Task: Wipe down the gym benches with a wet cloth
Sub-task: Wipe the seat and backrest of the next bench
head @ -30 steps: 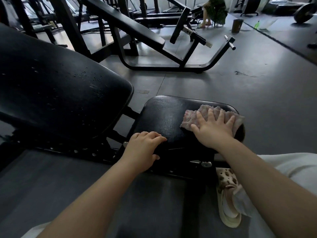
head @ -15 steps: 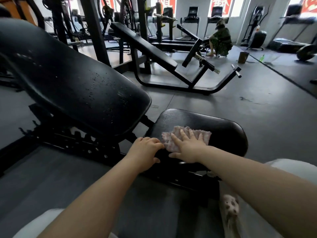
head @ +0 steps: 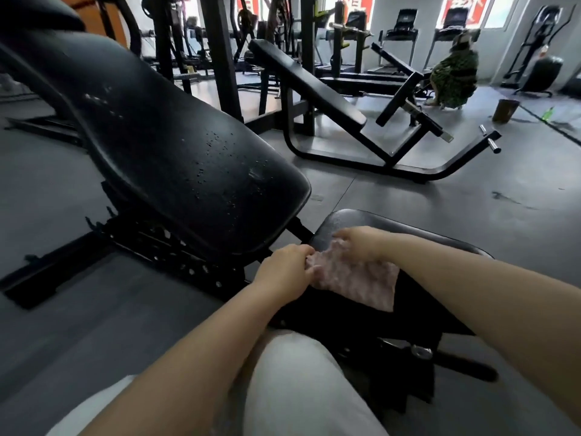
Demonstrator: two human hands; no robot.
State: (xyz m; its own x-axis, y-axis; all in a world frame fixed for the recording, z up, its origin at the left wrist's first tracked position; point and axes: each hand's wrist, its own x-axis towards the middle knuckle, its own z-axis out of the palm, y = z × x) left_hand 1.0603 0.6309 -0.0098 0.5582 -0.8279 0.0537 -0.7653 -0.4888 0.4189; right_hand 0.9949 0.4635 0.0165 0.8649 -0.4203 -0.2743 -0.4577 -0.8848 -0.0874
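Fingers of left hand [head: 284,269] and right hand [head: 361,243] curled, pinching pink cloth [head: 358,280] over bench seat [head: 408,236].

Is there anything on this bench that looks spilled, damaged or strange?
Yes. The black padded backrest carries scattered water droplets near its lower end, so it looks wet and not wiped dry. The pink cloth hangs over the black seat pad's near edge, held by both hands. No damage is visible.
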